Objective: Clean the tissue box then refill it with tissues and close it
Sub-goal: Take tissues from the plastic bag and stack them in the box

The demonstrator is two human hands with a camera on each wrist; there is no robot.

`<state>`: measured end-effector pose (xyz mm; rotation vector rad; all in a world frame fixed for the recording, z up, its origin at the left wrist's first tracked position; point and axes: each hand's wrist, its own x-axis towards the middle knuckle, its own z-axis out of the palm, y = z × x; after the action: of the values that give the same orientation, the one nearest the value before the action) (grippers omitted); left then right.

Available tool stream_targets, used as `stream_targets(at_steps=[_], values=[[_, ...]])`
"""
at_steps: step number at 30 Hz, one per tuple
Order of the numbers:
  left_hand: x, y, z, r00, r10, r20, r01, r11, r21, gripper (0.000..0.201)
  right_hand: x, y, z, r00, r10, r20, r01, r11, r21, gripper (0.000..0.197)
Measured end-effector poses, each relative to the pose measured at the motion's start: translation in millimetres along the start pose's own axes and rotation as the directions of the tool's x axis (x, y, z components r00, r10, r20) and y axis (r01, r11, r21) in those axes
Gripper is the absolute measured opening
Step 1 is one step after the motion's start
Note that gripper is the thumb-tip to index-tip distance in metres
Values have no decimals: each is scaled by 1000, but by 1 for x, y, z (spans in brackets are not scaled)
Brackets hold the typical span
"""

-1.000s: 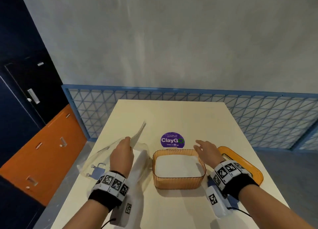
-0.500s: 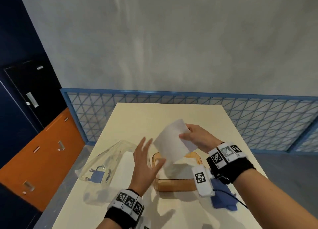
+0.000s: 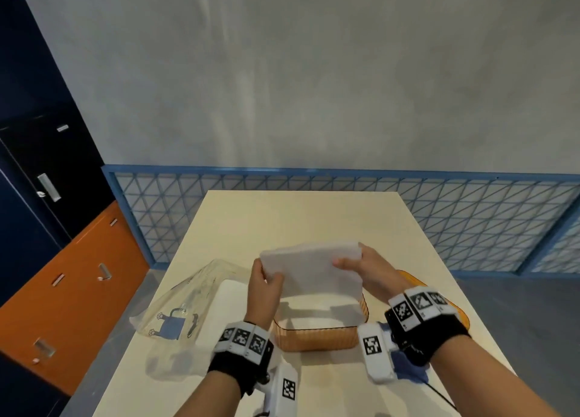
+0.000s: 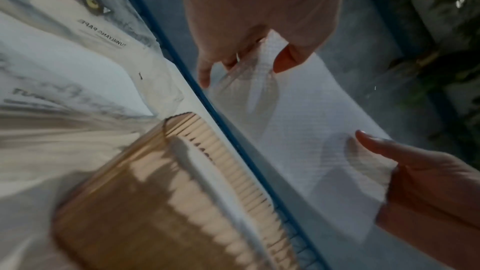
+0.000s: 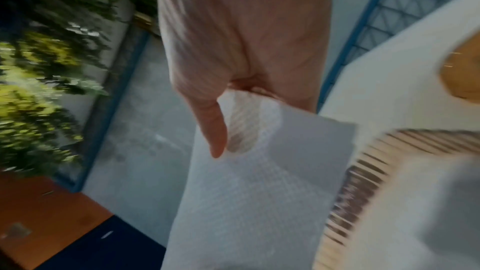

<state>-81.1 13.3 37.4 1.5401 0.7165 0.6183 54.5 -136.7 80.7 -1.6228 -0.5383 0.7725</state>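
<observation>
A white tissue sheet (image 3: pixel 314 272) hangs spread above the orange ribbed tissue box (image 3: pixel 317 338) on the table. My left hand (image 3: pixel 266 278) pinches its left edge and my right hand (image 3: pixel 351 261) pinches its far right corner. In the left wrist view the left hand (image 4: pixel 257 56) grips the tissue (image 4: pixel 298 130) near one corner, the right hand's fingers (image 4: pixel 376 149) hold another, and the box (image 4: pixel 182 192) lies below. In the right wrist view thumb and fingers of the right hand (image 5: pixel 231 122) clamp the tissue (image 5: pixel 246 192) beside the box (image 5: pixel 363 171), which has white tissues inside.
The orange lid (image 3: pixel 461 316) lies on the table right of the box, partly behind my right wrist. A clear plastic tissue pack (image 3: pixel 194 297) lies open to the left. A blue cloth (image 3: pixel 408 369) sits under my right wrist. A blue mesh railing (image 3: pixel 314 184) borders the cream table (image 3: pixel 298 216).
The tissue went from my left hand by the pack to my right hand. My left hand, open half a second ago, now pinches its left edge, and the sheet is spread between both hands.
</observation>
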Motion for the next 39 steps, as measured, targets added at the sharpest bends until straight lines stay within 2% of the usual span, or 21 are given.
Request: stream_targets(at_steps=[4, 7, 12, 14, 15, 17, 19, 22, 26, 28, 30, 32, 34, 35, 37, 39], values=[[-13, -24, 16, 999, -32, 10, 30, 983, 183, 23, -5, 47, 6, 987, 121, -101, -135, 980, -146, 23], [-13, -34, 21, 1000, -20, 10, 17, 975, 223, 18, -7, 56, 7, 987, 91, -133, -117, 971, -206, 25], [-10, -31, 21, 999, 51, -19, -44, 959, 280, 4, 3, 48, 0, 980, 24, -197, -71, 969, -235, 14], [-6, -30, 20, 998, 18, -62, 8, 923, 385, 2, 11, 46, -5, 967, 46, -250, -111, 961, -252, 17], [-4, -31, 20, 996, -38, -84, 72, 891, 447, 7, 15, 47, -7, 961, 71, -266, -141, 957, -254, 19], [1, -35, 20, 980, -174, -93, 196, 794, 576, 29, 22, 54, -9, 955, 104, -277, -198, 921, -337, 25], [6, -39, 21, 969, -240, -62, 214, 682, 699, 49, 24, 61, -6, 954, 97, -285, -232, 841, -489, 35], [12, -41, 22, 969, -246, -8, 150, 563, 812, 62, 25, 71, 2, 954, 78, -288, -238, 781, -578, 41], [15, -39, 24, 972, -233, 24, 83, 436, 896, 65, 26, 75, 7, 963, 50, -267, -223, 707, -671, 47], [15, -39, 24, 980, -183, 72, 3, 378, 926, 64, 22, 76, 9, 977, -1, -215, -169, 614, -771, 52], [12, -36, 22, 987, -72, 140, -113, 299, 948, 65, 17, 81, 10, 973, -188, -135, -34, 463, -886, 55], [9, -33, 18, 960, 27, 278, -277, 240, 931, 67, 11, 82, 11, 946, -323, -16, 99, 335, -937, 53], [8, -30, 13, 876, -21, 482, -470, 185, 863, 67, 7, 79, 12, 962, -234, 141, 195, 227, -954, 53], [8, -28, 12, 828, -91, 553, -538, 146, 830, 65, 6, 77, 11, 977, -96, 191, 207, 187, -960, 58], [9, -25, 10, 765, -247, 595, -600, 65, 797, 62, 4, 68, 8, 968, 177, 176, 159, 105, -982, 65], [14, -24, 11, 740, -352, 574, -609, 13, 793, 65, 9, 64, 7, 944, 299, 141, 118, 92, -989, 66]])
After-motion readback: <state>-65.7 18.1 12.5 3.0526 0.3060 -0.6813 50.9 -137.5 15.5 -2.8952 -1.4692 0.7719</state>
